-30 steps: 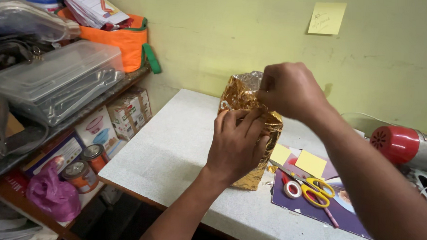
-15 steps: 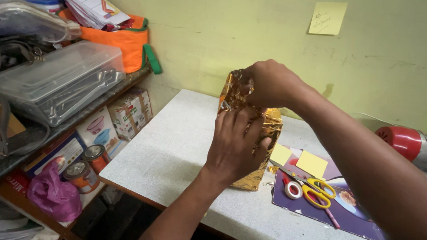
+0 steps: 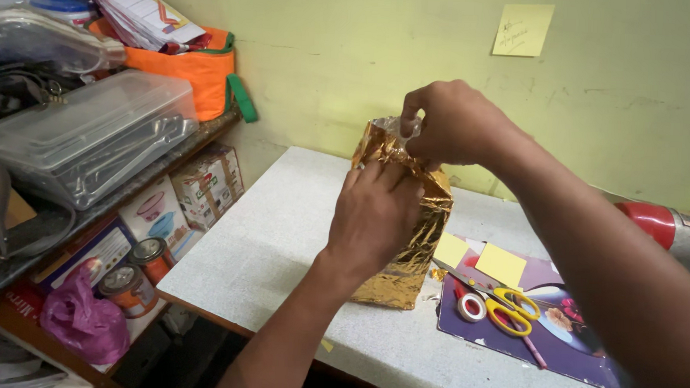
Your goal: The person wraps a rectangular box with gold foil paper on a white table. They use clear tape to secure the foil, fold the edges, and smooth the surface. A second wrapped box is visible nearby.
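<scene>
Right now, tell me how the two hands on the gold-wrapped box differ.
The left hand lies flat, palm pressed against the near side of the gold-wrapped box; the right hand is curled, pinching the foil at the top edge. The left hand sits lower, reaching from below; the right hand comes in from the right, above it. Both are bare and touch the same box on the white table.

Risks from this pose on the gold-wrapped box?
1. The right hand pinches the foil flap at the top of the gold-wrapped box; the thin crinkled foil could tear.
2. The left hand presses the box's side; the upright box might tip.
3. The scissors lie close by the right forearm and could get knocked.
</scene>
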